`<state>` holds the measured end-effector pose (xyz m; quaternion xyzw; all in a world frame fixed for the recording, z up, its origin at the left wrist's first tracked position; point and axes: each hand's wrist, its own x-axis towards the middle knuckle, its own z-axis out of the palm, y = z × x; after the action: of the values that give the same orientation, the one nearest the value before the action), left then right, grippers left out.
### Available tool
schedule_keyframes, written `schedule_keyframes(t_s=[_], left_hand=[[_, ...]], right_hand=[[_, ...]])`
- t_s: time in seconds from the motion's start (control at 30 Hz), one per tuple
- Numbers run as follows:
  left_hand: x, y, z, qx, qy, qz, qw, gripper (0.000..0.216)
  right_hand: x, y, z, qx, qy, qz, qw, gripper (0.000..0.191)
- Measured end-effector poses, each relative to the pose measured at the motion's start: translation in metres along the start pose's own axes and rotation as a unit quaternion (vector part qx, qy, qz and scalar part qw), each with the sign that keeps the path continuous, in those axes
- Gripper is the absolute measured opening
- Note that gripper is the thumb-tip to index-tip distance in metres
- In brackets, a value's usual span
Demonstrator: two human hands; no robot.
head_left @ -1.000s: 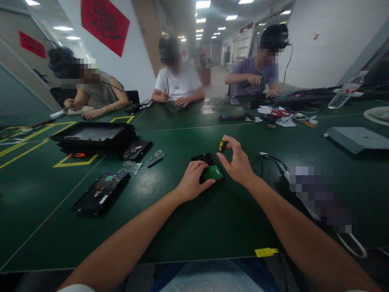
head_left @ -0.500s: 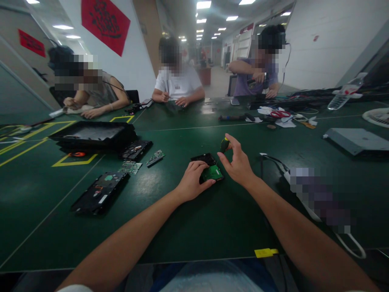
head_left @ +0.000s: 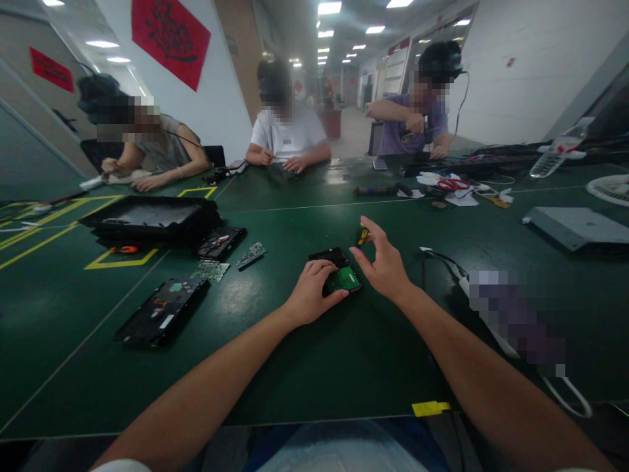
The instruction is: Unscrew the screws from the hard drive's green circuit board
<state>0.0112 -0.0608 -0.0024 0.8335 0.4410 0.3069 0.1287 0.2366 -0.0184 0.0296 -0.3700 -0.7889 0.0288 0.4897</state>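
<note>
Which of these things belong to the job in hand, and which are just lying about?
In the job:
black device with green board, under the left hand;
black-and-yellow tool, in the right hand.

Apparently just lying about:
plastic bottle;
grey metal box;
yellow tag.

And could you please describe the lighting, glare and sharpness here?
Head view, top: ceiling lights bright white; head view, far end: room hazy; head view, left of the left hand: pale glare on the green table; head view, right: an object hidden under coarse pixelation; head view, middle: the yellow-and-black tool in the right hand is too small for fine detail.
</note>
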Motion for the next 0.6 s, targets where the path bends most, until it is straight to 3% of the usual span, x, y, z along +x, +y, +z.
schedule_keyframes(t_s=[0.6], left_hand=[[0.0015,0.0038,-0.0036,0.004,-0.008,-0.006,1.0,0.05]], right_hand=[[0.0017,-0.0032,-0.0015,-0.002,0.005,-0.003,1.0,0.071]])
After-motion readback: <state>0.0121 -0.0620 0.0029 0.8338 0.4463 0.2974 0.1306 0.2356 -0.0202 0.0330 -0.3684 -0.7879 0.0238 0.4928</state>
